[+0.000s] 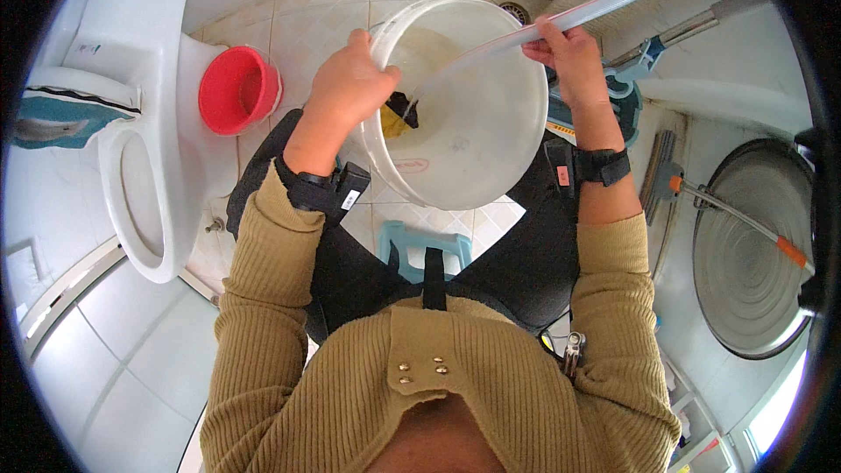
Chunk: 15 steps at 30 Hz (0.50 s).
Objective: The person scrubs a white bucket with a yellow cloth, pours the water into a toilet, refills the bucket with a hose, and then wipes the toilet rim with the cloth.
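A large white bucket leans between my knees, its mouth facing me. My left hand is closed over its left rim. With the fingers of my right hand I pinch a long pale translucent hose above the bucket's right rim. The hose comes down from the upper right, and a clear streak runs on from it into the bucket. At the bucket's left inside lies a crumpled yellow and black item, partly hidden by the rim; its kind is unclear.
A red pail stands left, beside a white toilet. Under me is a light blue stool. A teal mop bucket, an orange-handled squeegee and a round grey lid are at right. A floor drain lies beyond the bucket.
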### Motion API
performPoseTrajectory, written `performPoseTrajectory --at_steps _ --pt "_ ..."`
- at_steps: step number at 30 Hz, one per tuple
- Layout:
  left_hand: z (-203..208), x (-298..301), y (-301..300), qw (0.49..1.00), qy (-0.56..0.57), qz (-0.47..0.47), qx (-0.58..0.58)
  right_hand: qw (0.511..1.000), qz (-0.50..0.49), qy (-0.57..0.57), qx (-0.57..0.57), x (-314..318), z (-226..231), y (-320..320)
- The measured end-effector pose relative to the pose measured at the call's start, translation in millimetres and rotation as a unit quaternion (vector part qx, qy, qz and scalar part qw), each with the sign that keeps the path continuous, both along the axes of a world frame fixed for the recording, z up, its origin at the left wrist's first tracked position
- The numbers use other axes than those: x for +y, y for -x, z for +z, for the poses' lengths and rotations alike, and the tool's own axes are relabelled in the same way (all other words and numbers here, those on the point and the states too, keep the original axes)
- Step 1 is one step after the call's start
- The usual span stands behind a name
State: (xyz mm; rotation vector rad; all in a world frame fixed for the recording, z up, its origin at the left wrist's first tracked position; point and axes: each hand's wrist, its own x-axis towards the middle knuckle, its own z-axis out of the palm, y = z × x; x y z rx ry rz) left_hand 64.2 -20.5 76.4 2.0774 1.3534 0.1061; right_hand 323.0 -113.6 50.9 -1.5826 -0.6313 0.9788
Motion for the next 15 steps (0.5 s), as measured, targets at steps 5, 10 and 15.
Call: performPoseTrajectory --at_steps 5,10,15 --pt "3 6 4 0.999 0.025 0.028 0.009 0.990 -0.094 -0.097 0.038 -18 8 -31" --pt "2 7 3 0.999 0.027 0.032 0.013 0.977 -0.161 -0.131 0.048 -42 15 -65" --pt "-2 9 4 0.999 0.025 0.033 0.012 0.966 -0.221 -0.131 0.023 -65 20 -90"
